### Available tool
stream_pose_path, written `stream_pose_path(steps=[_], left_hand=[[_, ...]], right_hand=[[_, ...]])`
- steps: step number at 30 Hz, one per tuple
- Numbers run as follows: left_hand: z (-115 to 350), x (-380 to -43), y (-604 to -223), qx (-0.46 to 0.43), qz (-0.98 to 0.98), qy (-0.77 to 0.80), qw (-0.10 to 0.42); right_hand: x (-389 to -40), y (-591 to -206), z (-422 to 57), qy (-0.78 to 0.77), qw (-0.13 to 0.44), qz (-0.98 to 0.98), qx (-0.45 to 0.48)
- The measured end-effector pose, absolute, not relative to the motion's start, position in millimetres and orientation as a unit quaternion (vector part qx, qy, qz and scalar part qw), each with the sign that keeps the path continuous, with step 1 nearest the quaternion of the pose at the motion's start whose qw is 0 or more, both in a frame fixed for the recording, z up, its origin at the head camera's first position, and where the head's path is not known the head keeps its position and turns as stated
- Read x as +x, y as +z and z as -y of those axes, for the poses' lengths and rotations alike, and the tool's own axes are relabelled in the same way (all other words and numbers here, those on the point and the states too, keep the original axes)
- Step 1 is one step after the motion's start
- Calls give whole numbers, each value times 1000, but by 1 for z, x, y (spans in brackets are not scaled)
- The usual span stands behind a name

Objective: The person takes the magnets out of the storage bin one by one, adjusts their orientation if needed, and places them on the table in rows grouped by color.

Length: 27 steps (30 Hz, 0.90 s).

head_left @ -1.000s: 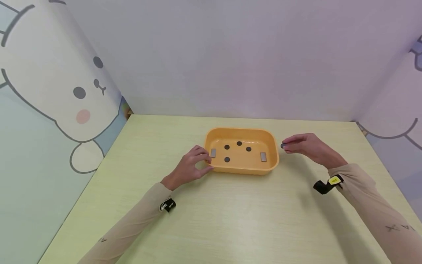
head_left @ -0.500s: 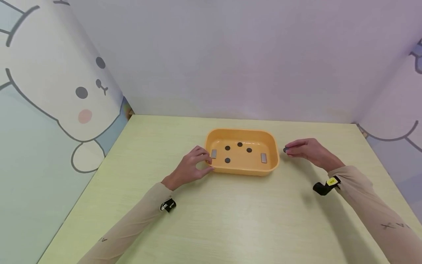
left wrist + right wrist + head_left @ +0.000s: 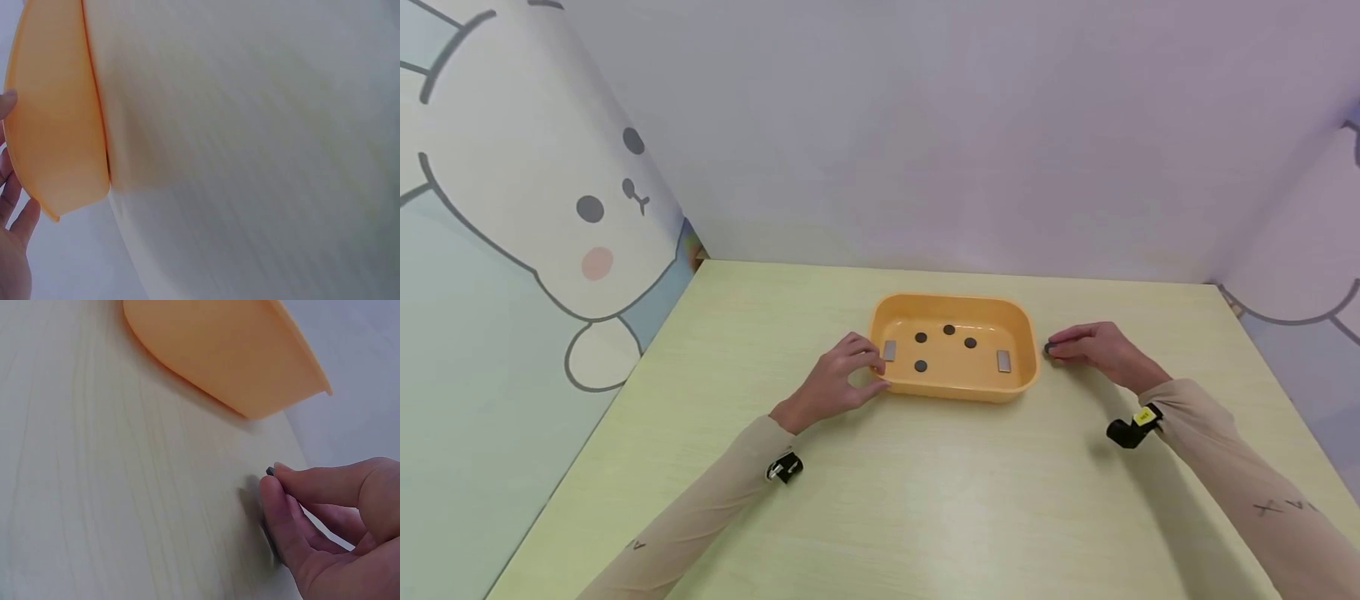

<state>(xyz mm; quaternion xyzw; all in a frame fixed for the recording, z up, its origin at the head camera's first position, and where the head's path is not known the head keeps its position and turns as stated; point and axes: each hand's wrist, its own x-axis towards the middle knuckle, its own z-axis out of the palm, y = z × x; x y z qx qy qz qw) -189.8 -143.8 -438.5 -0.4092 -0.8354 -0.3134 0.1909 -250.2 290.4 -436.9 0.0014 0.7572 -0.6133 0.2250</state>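
My left hand [image 3: 837,373] grips the left end of a shallow yellow-orange plastic tub [image 3: 955,390], fingers at the rim and thumb at its near corner. In the left wrist view, fingertips [image 3: 7,103] touch the tub's rim [image 3: 59,119]. To the right of the tub, my right hand [image 3: 1101,350] pinches a small dark round disc [image 3: 1049,348] between thumb and fingers. The right wrist view shows only the edge of this disc [image 3: 270,470], close to the tabletop. Inside the tub lie several dark discs, one disc [image 3: 921,366] near the front.
Two grey rectangular plates lie in the tub, a left plate [image 3: 890,350] and a right plate [image 3: 1003,361]. The tub stands on a pale wooden table [image 3: 925,500]. Behind is a plain wall [image 3: 940,150]; a cartoon-printed panel [image 3: 512,208] stands at the left.
My right hand has come down slightly toward the table beside the tub, still pinching the disc. The left hand keeps its grip on the tub. The head view has shifted a little.
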Motion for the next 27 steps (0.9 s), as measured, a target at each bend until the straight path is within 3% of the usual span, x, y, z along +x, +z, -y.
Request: stream_pose_path(steps=[27], left_hand=[[145, -190, -439, -403, 843, -306, 182]], right_hand=[[-253, -435, -275, -403, 104, -909, -24]])
